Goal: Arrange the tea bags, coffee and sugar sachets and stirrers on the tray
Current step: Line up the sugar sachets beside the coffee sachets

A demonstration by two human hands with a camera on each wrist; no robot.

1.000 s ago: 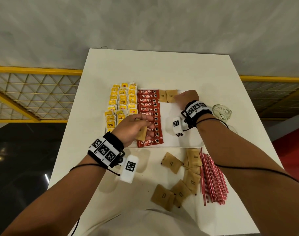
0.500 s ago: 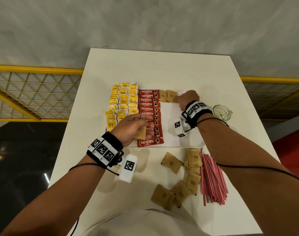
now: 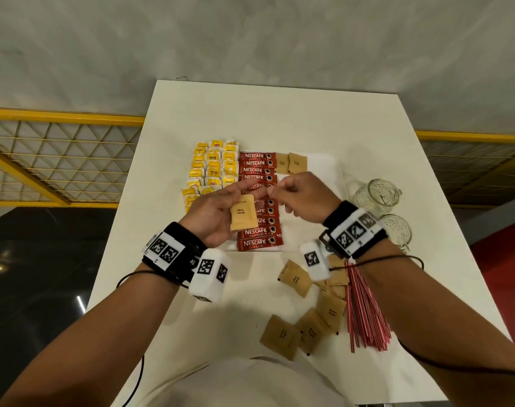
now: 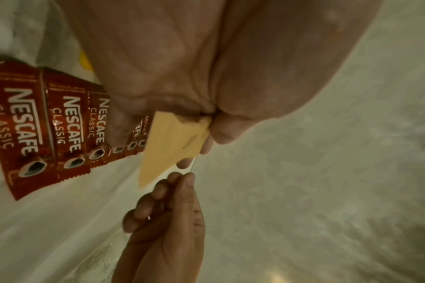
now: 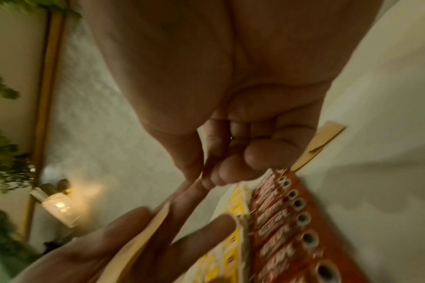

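A white tray (image 3: 317, 207) holds rows of yellow tea bags (image 3: 213, 168), a column of red coffee sachets (image 3: 257, 171) and two brown sugar sachets (image 3: 290, 163) at its far end. My left hand (image 3: 218, 210) is palm up over the coffee column, its thumb pinning a brown sugar sachet (image 3: 244, 214) (image 4: 172, 145) against the fingers. My right hand (image 3: 297, 195) hovers just right of it, fingers curled, thumb against forefinger at the left fingertips; I see nothing in it. More sugar sachets (image 3: 306, 321) and red stirrers (image 3: 364, 309) lie on the table.
Two glass mugs (image 3: 378, 193) (image 3: 395, 230) stand right of the tray. The white table (image 3: 265, 113) ends close on the left and right, with a yellow railing (image 3: 59, 116) beyond. The tray's right half is bare white.
My right hand has come back from the two sugar sachets at the tray's far end to the left hand's fingertips. The left hand has turned palm up, showing its sachet.
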